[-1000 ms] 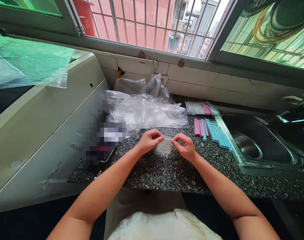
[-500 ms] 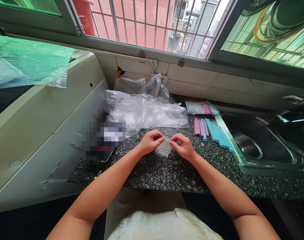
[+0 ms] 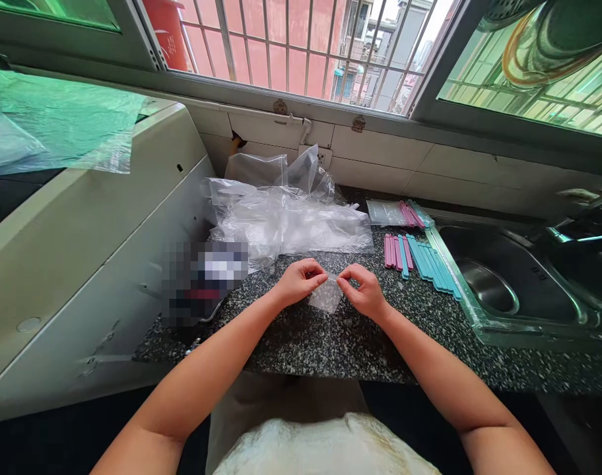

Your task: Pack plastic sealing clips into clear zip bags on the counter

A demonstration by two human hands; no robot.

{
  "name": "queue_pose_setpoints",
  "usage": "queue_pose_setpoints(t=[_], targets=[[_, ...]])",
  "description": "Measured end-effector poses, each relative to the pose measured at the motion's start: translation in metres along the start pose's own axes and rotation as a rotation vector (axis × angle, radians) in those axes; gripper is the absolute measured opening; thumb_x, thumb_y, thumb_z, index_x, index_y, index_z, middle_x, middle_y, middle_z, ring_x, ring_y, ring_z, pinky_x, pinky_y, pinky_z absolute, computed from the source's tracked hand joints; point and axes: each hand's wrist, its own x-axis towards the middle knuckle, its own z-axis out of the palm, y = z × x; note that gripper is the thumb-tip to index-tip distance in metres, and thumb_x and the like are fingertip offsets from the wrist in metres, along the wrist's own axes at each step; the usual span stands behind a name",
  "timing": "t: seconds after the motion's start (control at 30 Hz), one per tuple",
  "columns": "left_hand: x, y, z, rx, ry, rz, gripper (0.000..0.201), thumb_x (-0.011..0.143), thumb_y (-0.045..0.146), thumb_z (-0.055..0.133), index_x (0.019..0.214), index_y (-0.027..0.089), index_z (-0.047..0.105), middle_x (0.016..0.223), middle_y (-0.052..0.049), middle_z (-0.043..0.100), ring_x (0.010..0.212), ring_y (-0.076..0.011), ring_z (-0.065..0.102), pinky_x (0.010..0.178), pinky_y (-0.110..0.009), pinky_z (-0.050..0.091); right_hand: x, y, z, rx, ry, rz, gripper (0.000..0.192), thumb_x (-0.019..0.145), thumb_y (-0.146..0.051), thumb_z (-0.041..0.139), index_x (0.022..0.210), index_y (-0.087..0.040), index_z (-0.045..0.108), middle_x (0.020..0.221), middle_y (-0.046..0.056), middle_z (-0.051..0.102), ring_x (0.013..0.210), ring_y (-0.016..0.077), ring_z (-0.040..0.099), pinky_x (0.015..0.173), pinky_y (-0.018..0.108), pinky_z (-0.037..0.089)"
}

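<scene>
Bag-handling took place over a speckled tabletop (image 3: pixel 331 343), with a sink (image 3: pixel 503 284) at the right, a heap of clear plastic (image 3: pixel 286 221) behind, then blue and pink sticks (image 3: pixel 420 257). Left hand (image 3: pixel 297 282) and right hand (image 3: pixel 364 290) each pinched the top edge of a small clear bag (image 3: pixel 325 298), held just above the tabletop.

Both hands, left hand (image 3: pixel 297 282) and right hand (image 3: pixel 364 292), pinch a small clear bag (image 3: pixel 325 297) over the counter (image 3: pixel 340 336); sticks (image 3: pixel 420 257) lie near.
</scene>
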Motion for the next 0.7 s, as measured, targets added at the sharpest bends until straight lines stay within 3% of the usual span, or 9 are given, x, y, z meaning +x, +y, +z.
queue_pose_setpoints(t=[0.27,0.7], targets=[[0.0003,-0.0016,-0.0005,-0.036,0.027,-0.004,0.017,0.073,0.027,0.056,0.065,0.013,0.060,0.062,0.000,0.049,0.059,-0.0092,0.044,0.056,-0.023,0.036,-0.0002,0.0024,-0.0025,0.009,0.083,0.035,0.014,0.079,-0.021,0.052,0.064,-0.020,0.053,0.062,0.000,0.056,0.062,0.0135,0.051,0.061,0.027,0.040],[-0.0003,0.0033,-0.0025,0.041,0.029,0.036,0.015,0.076,0.023,0.053,0.065,0.013,0.058,0.063,0.001,0.048,0.059,-0.0090,0.043,0.056,-0.022,0.036,-0.0008,0.0039,-0.0019,0.015,0.060,0.055,0.014,0.079,-0.023,0.053,0.065,-0.020,0.053,0.063,0.001,0.056,0.064,0.0140,0.052,0.062,0.028,0.042]])
